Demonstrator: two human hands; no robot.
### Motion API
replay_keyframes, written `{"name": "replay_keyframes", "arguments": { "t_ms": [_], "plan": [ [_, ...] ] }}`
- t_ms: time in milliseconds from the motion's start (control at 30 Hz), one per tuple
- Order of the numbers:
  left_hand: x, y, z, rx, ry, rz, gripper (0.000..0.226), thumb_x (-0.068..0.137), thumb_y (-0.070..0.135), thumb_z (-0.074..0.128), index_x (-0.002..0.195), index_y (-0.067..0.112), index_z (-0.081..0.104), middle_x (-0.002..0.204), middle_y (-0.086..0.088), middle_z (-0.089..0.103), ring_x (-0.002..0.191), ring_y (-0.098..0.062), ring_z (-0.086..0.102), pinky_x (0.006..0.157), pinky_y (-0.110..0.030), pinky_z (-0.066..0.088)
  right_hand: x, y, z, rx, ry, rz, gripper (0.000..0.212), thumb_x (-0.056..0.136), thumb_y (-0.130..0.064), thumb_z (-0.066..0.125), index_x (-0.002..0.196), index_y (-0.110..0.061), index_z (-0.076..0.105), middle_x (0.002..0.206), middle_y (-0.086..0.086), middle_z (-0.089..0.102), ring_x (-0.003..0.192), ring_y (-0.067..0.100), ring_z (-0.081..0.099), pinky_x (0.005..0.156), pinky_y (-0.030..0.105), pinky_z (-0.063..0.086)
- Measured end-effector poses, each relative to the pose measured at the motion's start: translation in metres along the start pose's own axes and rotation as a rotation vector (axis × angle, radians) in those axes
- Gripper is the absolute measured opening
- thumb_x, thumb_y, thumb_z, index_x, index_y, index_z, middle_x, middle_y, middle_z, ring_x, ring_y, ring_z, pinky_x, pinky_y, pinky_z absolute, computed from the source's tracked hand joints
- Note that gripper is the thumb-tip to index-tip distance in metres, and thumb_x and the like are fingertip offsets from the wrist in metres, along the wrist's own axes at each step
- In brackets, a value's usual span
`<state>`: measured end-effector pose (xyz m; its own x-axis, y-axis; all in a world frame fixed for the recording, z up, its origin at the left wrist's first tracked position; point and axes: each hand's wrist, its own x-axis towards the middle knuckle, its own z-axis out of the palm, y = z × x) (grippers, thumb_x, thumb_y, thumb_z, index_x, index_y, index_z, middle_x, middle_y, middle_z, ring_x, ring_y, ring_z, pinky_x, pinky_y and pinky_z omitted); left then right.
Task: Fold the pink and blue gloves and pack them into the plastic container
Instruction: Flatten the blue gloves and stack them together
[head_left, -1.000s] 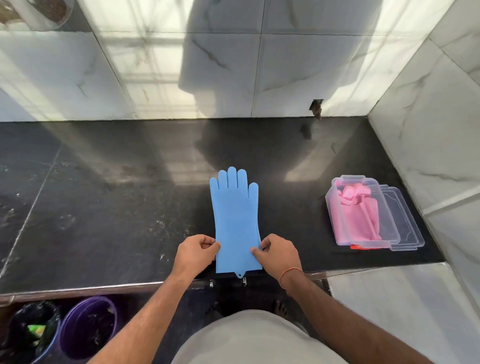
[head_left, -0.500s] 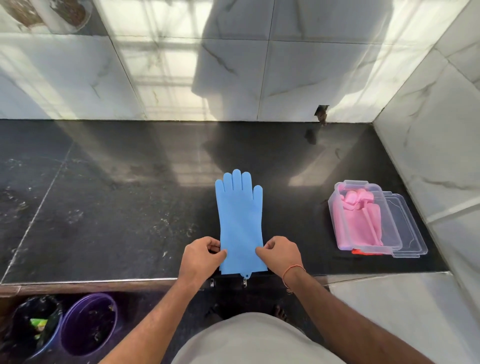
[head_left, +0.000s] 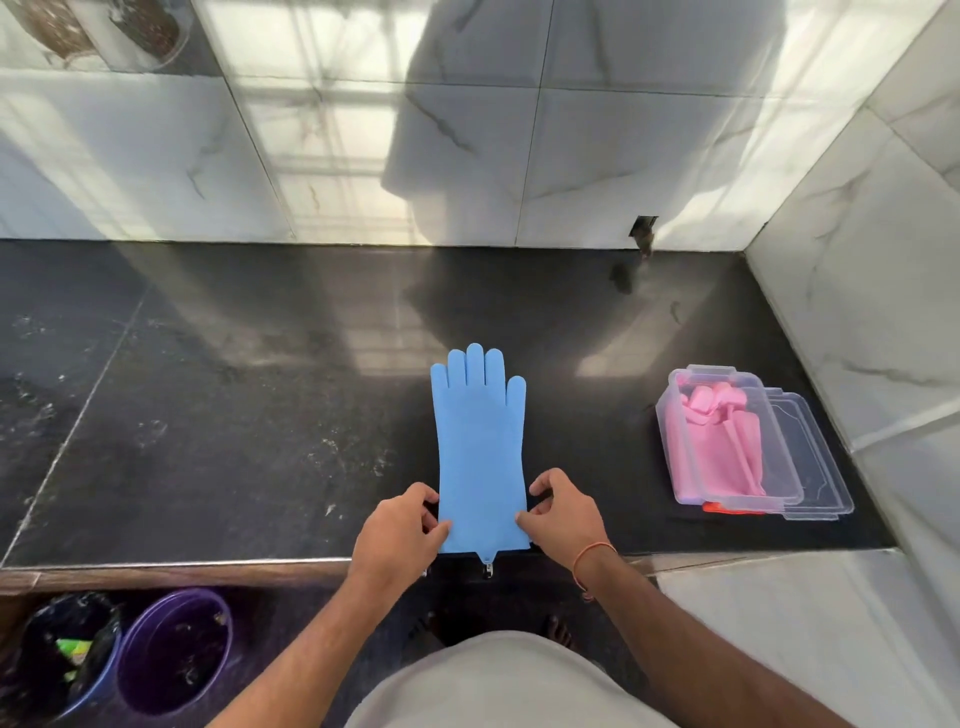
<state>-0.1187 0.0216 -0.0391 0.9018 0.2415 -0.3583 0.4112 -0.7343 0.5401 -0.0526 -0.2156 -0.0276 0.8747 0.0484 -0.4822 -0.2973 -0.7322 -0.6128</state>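
The blue gloves (head_left: 480, 447) lie flat on the black counter (head_left: 260, 415), fingers pointing away from me, cuff at the front edge. They look stacked one on the other. My left hand (head_left: 400, 530) pinches the cuff's left side and my right hand (head_left: 563, 519) pinches its right side. To the right stands the clear plastic container (head_left: 670, 431) with the folded pink gloves (head_left: 719, 447) inside it.
The container's clear lid (head_left: 815, 467) lies under and beside it, near the right wall. Something orange (head_left: 727, 508) peeks out below the container. Below the counter at the left stand a purple bucket (head_left: 174, 649) and a dark bin (head_left: 67, 654).
My hands keep their grip on the cuff and barely shift. The view has tilted up slightly, so the glove and container sit a little lower in the frame.
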Motion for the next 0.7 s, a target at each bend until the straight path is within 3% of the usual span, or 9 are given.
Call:
{"name": "replay_keyframes", "arguments": {
  "t_ms": [100, 200, 300, 367, 467, 567, 700],
  "plan": [
    [-0.006, -0.008, -0.001, 0.072, 0.005, 0.130, 0.053, 0.094, 0.052, 0.077, 0.140, 0.038, 0.056, 0.098, 0.026, 0.066, 0.086, 0.001, 0.065, 0.076, -0.021, 0.054, 0.000, 0.006, -0.003, -0.031, -0.031, -0.072, 0.024, 0.082, -0.018, 0.077, 0.086, -0.031, 0.057, 0.067, -0.007, 0.067, 0.058, 0.006, 0.058, 0.053, 0.011, 0.043],
    [-0.011, -0.021, 0.000, 0.172, 0.057, 0.313, 0.067, 0.090, 0.057, 0.077, 0.148, 0.035, 0.053, 0.128, 0.021, 0.058, 0.115, -0.005, 0.059, 0.098, -0.029, 0.057, -0.002, 0.014, -0.007, -0.148, -0.079, -0.163, 0.018, 0.085, -0.021, 0.074, 0.078, -0.032, 0.063, 0.069, -0.010, 0.067, 0.064, 0.007, 0.061, 0.058, 0.011, 0.048],
    [-0.012, -0.031, 0.000, 0.268, 0.079, 0.562, 0.066, 0.089, 0.065, 0.070, 0.147, 0.035, 0.058, 0.146, 0.015, 0.053, 0.135, -0.013, 0.053, 0.109, -0.037, 0.054, -0.004, 0.018, -0.009, -0.335, -0.108, -0.305, 0.007, 0.093, -0.033, 0.067, 0.093, -0.035, 0.074, 0.084, -0.014, 0.068, 0.077, 0.009, 0.064, 0.075, 0.025, 0.057],
    [-0.011, -0.038, 0.001, 0.331, 0.023, 0.683, 0.073, 0.082, 0.072, 0.069, 0.146, 0.039, 0.057, 0.152, 0.017, 0.049, 0.144, -0.013, 0.046, 0.115, -0.035, 0.049, -0.007, 0.022, -0.011, -0.455, -0.074, -0.458, 0.022, 0.095, -0.041, 0.059, 0.107, -0.035, 0.076, 0.095, -0.019, 0.059, 0.084, 0.007, 0.057, 0.079, 0.027, 0.055],
    [-0.007, -0.041, 0.003, 0.422, 0.002, 0.762, 0.069, 0.073, 0.051, 0.078, 0.140, 0.041, 0.061, 0.150, 0.014, 0.055, 0.142, -0.016, 0.052, 0.106, -0.035, 0.054, -0.013, 0.032, -0.015, -0.610, -0.060, -0.687, 0.043, 0.082, -0.046, 0.056, 0.123, -0.037, 0.069, 0.123, -0.019, 0.052, 0.107, 0.009, 0.048, 0.081, 0.027, 0.053],
    [0.002, -0.036, 0.005, 0.365, 0.050, 0.790, 0.055, 0.072, 0.030, 0.085, 0.125, 0.037, 0.070, 0.137, 0.012, 0.066, 0.132, -0.020, 0.062, 0.093, -0.039, 0.061, -0.015, 0.038, -0.019, -0.788, -0.117, -0.768, 0.064, 0.073, -0.045, 0.062, 0.136, -0.043, 0.053, 0.152, -0.014, 0.040, 0.135, 0.017, 0.038, 0.090, 0.036, 0.051],
    [0.005, -0.036, 0.007, 0.351, 0.098, 0.810, 0.036, 0.083, 0.040, 0.083, 0.118, 0.037, 0.076, 0.132, 0.014, 0.071, 0.136, -0.027, 0.063, 0.099, -0.045, 0.062, -0.016, 0.038, -0.015, -0.769, -0.023, -0.764, 0.046, 0.086, -0.043, 0.069, 0.130, -0.044, 0.059, 0.161, -0.007, 0.040, 0.140, 0.026, 0.042, 0.095, 0.043, 0.053]
  ]
}}
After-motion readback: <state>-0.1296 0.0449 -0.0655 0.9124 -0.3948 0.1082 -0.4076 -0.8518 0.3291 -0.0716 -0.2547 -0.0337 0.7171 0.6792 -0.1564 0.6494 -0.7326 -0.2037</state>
